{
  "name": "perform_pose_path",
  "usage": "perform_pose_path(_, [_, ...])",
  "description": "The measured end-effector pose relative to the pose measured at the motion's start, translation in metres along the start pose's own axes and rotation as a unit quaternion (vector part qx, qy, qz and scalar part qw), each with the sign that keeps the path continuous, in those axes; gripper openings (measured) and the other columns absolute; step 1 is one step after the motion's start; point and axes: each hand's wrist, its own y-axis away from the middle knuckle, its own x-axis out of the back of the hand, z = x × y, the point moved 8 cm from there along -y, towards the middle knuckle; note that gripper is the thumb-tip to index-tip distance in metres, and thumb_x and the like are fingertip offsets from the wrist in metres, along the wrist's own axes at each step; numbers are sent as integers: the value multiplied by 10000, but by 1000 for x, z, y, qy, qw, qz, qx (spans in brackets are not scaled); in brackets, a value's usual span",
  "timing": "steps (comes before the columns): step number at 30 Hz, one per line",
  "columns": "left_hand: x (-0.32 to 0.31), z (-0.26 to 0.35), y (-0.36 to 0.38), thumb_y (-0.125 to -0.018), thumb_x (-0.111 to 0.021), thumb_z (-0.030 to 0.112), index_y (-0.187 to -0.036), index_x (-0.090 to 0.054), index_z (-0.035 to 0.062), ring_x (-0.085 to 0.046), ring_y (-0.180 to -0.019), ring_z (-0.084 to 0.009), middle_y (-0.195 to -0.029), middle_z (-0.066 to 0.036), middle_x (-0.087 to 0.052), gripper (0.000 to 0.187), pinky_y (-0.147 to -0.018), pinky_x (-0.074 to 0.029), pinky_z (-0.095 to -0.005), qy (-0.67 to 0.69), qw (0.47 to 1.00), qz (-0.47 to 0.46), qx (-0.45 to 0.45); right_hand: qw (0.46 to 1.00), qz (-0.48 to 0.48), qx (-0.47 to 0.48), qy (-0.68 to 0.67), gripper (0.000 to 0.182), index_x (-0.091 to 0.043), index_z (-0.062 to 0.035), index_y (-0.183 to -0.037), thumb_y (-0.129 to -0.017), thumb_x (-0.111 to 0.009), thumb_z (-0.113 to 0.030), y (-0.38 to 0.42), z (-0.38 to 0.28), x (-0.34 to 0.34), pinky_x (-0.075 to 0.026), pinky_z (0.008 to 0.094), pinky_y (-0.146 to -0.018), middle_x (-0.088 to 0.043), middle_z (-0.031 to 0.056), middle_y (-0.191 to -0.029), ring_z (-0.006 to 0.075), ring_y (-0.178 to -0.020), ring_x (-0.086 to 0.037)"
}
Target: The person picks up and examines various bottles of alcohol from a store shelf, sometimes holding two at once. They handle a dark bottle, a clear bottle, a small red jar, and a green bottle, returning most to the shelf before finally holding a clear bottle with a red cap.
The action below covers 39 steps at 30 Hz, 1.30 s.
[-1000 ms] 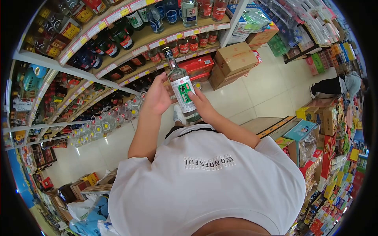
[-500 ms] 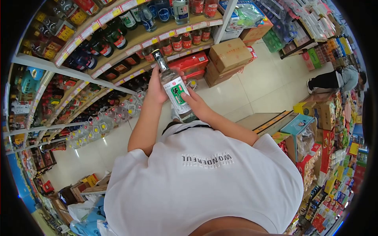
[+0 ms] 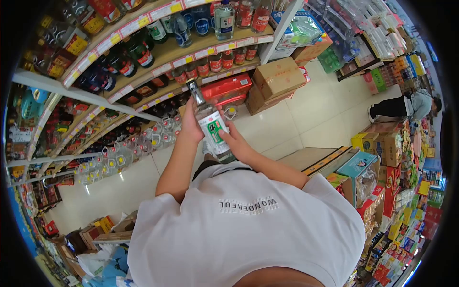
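Note:
In front of my waist is a clear glass liquor bottle (image 3: 209,122) with a white and green label and a black neck with a pale cap. It leans, with its neck toward the shelves and its base toward my body. My left hand (image 3: 191,125) is wrapped around the bottle's upper left side, and some of its fingers are hidden behind the glass. On the lower right side, my right hand (image 3: 239,145) grips the bottle, its thumb on the label.
Shelves of bottles (image 3: 224,21) curve across the upper left, with large clear jugs (image 3: 112,158) on the floor below. Cardboard boxes (image 3: 278,76) are stacked by the shelf end. A person (image 3: 406,106) bends at the far right. Boxed goods (image 3: 356,165) stand near my right arm.
The bottle has turned slightly in my hands, so its label faces more to the right. My right hand sits a little lower in the view, which has shifted slightly.

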Motion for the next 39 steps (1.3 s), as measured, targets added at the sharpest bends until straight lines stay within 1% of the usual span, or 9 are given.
perform_pose_path(9, [25,-5,-21,-960,-285,694,-1293,-531,-8,-572,-1202,-370,-1288,-270,-585,815,-1044,-440,-477,19,999,35,-24,996,54,39,65,781,-37,-58,-1554,-1009,-526,-328,-46,23,8,-380,366,-1052,-445,255,-1403,280,-1281,-473])
perform_pose_path(14, [50,7,-46,-912,-329,740,-1090,-619,12,-669,-882,-332,-916,-191,-684,804,-848,-544,-453,63,996,36,42,993,15,0,114,805,42,-30,-1557,-1002,-509,-220,-77,17,-3,-248,387,-1151,-290,222,-1536,303,-1385,-360])
perform_pose_path(18, [64,26,-63,-916,-364,691,-1050,-622,38,-672,-806,-310,-861,-163,-670,715,-792,-547,-441,119,992,16,27,968,-25,57,245,784,9,-73,-1559,-1014,-493,-332,-105,5,-4,-455,399,-968,-583,283,-1227,389,-1075,-619])
perform_pose_path(21, [71,32,-65,-908,-359,681,-1012,-633,50,-655,-780,-317,-849,-145,-672,695,-764,-526,-460,153,988,18,34,954,-22,-174,242,630,-192,-76,-1530,-1023,-467,-331,-124,-27,26,-492,397,-882,-649,221,-1031,345,-983,-651])
perform_pose_path(23, [76,31,-68,-904,-362,669,-1018,-631,46,-650,-774,-319,-855,-143,-668,688,-763,-517,-479,170,985,-3,29,959,121,-105,235,492,-378,-66,-1430,-1030,-443,-344,-149,-36,87,-503,383,-832,-657,175,-926,299,-923,-655])
perform_pose_path(27, [86,18,-67,-908,-350,671,-1089,-623,39,-637,-795,-314,-885,-139,-665,712,-758,-521,-477,175,984,-25,32,832,326,181,410,444,-449,-22,-1349,-1006,-535,-290,-186,-115,189,-490,368,-876,-639,173,-1042,274,-991,-626])
perform_pose_path(31, [82,0,-61,-910,-349,660,-1055,-614,22,-647,-808,-345,-886,-163,-667,707,-784,-519,-497,193,981,1,13,817,361,287,347,605,-321,59,-1409,-963,-632,-206,-240,-169,253,-438,390,-1000,-459,189,-1357,271,-1235,-484])
perform_pose_path(33, [82,-7,-57,-909,-347,663,-1061,-612,19,-649,-817,-348,-892,-165,-669,713,-793,-519,-503,190,982,20,-2,761,383,329,407,742,-243,77,-1436,-925,-688,-227,-263,-184,275,-396,402,-1056,-415,223,-1386,304,-1272,-456])
perform_pose_path(39, [65,-34,-16,-934,-359,594,-1071,-634,25,-645,-835,-320,-903,-148,-674,647,-789,-512,-481,170,980,66,-83,818,322,406,248,868,-241,100,-1403,-819,-796,-221,-319,-192,304,-402,396,-1055,-426,252,-1357,319,-1257,-479])
